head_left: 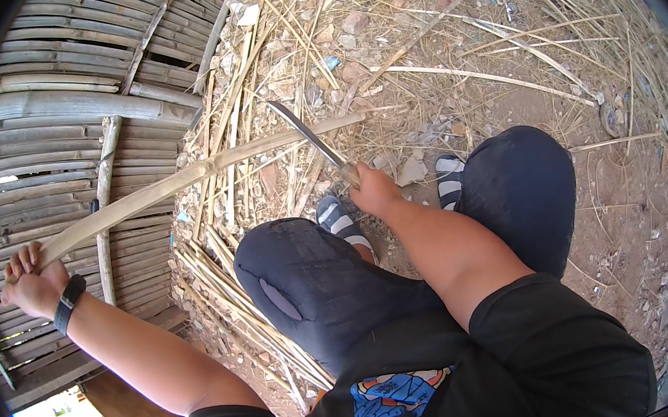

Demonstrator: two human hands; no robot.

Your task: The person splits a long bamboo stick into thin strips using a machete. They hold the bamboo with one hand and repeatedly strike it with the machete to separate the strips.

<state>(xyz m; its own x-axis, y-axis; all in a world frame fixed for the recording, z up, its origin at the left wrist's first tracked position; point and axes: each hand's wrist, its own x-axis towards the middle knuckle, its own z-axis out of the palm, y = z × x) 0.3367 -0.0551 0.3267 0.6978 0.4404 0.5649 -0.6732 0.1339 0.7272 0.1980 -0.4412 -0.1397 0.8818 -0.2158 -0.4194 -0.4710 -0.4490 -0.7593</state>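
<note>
Head view: shows a long split-bamboo strip [143, 199] reaching out from in front of the slatted wall [31, 152]. Grasped firmly at the wall end by the left hand [34, 284], with fingers curled around the broad butt. Slants from there away from the wall, along a nearly straight long axis, to a narrower free end over the littered ground [618, 242], slightly farther from the body than the butt.

Well out from the wall, grips a long-bladed knife [311, 137] in the right hand [376, 191], with fingers clenched on the handle. Points blade-first obliquely back toward the wall and away from the body, crossing the strip at a wide angle, well past mid-length. Impossible to tell contact from a small gap between blade and bamboo.

Places the right hand nearer the free end, on the body side of the strip, and the left at the wall end. Between the wall and the left knee [300, 270], shows loose strips [261, 324] lying lengthwise on the ground; farther out from the wall, beyond that knee, a striped shoe [338, 218].
</note>
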